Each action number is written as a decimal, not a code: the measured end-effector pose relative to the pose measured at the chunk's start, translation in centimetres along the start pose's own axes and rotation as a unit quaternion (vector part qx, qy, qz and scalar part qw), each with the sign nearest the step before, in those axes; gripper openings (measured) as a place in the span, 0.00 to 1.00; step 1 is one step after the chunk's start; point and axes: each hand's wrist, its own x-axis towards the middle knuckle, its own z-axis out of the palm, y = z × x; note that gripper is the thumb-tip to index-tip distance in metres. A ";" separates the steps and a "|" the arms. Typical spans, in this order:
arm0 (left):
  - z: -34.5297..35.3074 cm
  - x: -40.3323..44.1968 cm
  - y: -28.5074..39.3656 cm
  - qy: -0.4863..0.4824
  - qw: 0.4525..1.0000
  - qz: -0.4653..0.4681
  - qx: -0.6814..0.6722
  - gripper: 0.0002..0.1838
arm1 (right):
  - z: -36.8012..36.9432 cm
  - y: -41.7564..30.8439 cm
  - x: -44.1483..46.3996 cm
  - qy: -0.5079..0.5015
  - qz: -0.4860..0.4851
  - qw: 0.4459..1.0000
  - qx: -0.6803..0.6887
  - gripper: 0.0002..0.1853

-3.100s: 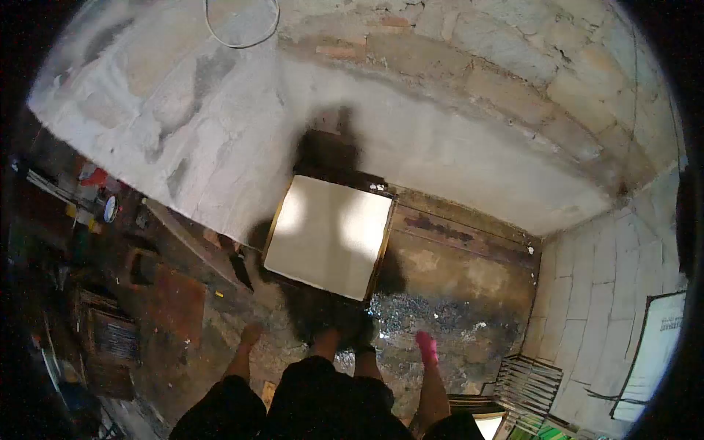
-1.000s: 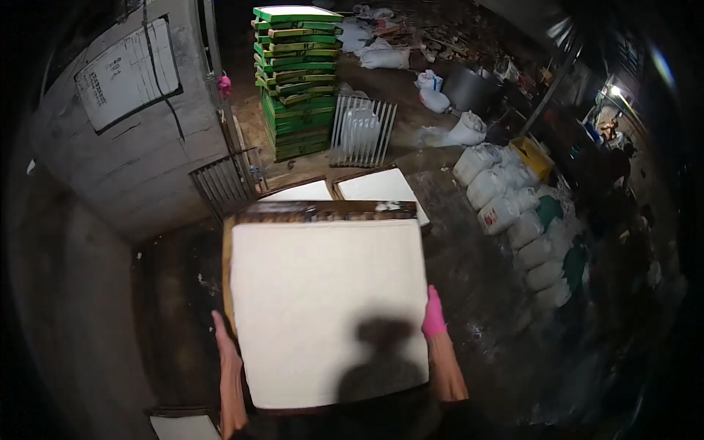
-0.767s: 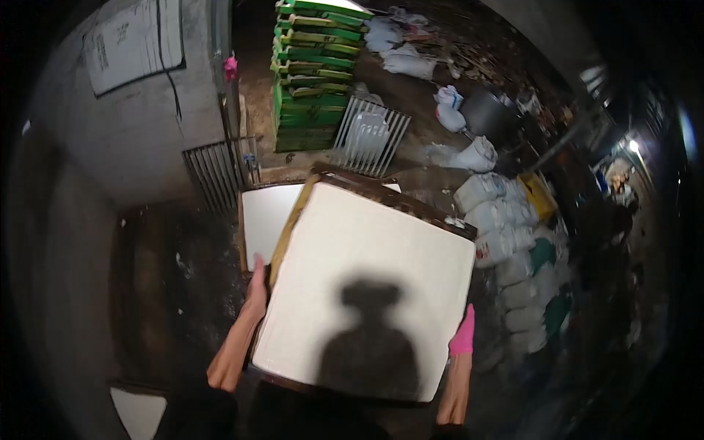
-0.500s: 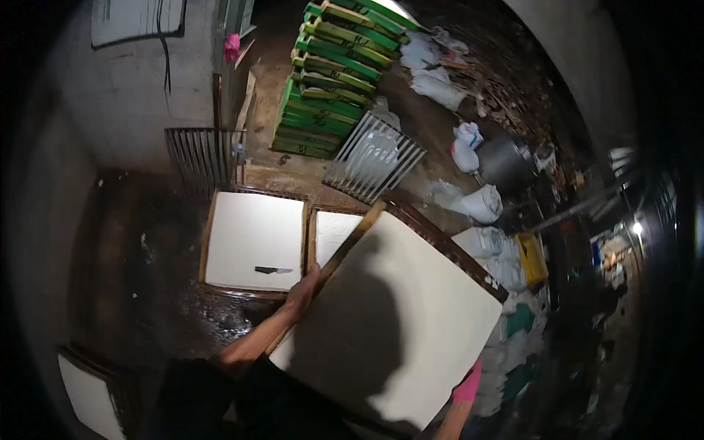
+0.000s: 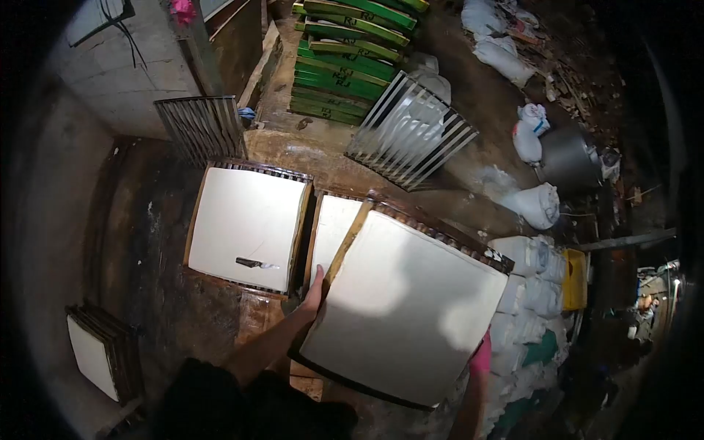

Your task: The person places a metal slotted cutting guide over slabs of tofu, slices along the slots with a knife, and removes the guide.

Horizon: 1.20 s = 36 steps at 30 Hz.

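Note:
A square wooden frame with a white surface (image 5: 403,301) hangs tilted between my hands, above the floor. My left hand (image 5: 314,292) grips its left edge. On its lower right edge is my right hand (image 5: 480,356), in a pink covering, its fingers partly hidden by the frame. Behind the held frame, partly covered by it, lies a second white-topped frame (image 5: 334,224). To the left of that stands a stack topped by another white panel (image 5: 246,220), with a dark-handled knife (image 5: 255,263) lying on it.
Green marked frames (image 5: 345,70) are stacked at the back. Metal racks stand at centre (image 5: 411,132) and left (image 5: 199,128). Filled white bags (image 5: 524,282), a yellow crate (image 5: 575,280) and a metal drum (image 5: 568,158) are on the right. More frames (image 5: 92,356) stand at lower left.
The held frame has moved from above the wet floor to beside the white-topped stacks, turning clockwise and then slightly back. Both hands have stayed on it. The view has swung round and closer to the stacks.

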 end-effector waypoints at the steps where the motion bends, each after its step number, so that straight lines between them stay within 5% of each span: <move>1: -2.1 4.1 -3.4 0.006 1.000 -0.007 -0.024 0.57 | -0.4 1.7 4.0 -0.013 -0.001 0.998 -0.063 0.29; 2: -2.9 7.6 -5.6 0.012 0.999 -0.009 -0.051 0.57 | -0.6 2.7 8.3 -0.029 -0.007 0.991 -0.127 0.29; 3: -2.8 9.4 -6.9 0.080 0.996 0.024 -0.031 0.56 | 1.4 2.9 11.1 -0.081 0.061 0.993 0.059 0.28; 8: -3.1 14.7 -7.6 0.132 0.990 0.029 -0.029 0.57 | 6.5 7.8 22.0 -0.046 0.183 0.981 0.047 0.29; 11: -6.2 20.1 -9.0 0.075 0.992 -0.013 -0.097 0.58 | 9.2 12.0 28.8 -0.026 0.188 0.980 0.054 0.22; 15: -10.5 26.3 -10.4 0.203 0.978 0.024 -0.046 0.62 | 14.3 13.9 32.3 -0.099 0.206 0.972 0.048 0.20; 17: -12.2 28.4 -10.9 0.153 0.986 0.011 -0.068 0.65 | 15.3 15.7 34.1 -0.093 0.213 0.971 0.051 0.20; 27: -11.9 32.1 -10.8 0.302 0.953 0.023 0.004 0.59 | 14.4 27.4 41.9 -0.038 0.264 0.964 -0.013 0.34; 30: -15.8 34.6 -12.5 0.221 0.974 0.021 -0.056 0.59 | 16.1 24.4 40.2 -0.041 0.280 0.958 -0.040 0.35; 36: -15.7 35.1 -12.4 0.207 0.976 0.059 -0.033 0.58 | 15.4 25.6 40.6 -0.049 0.266 0.963 -0.007 0.34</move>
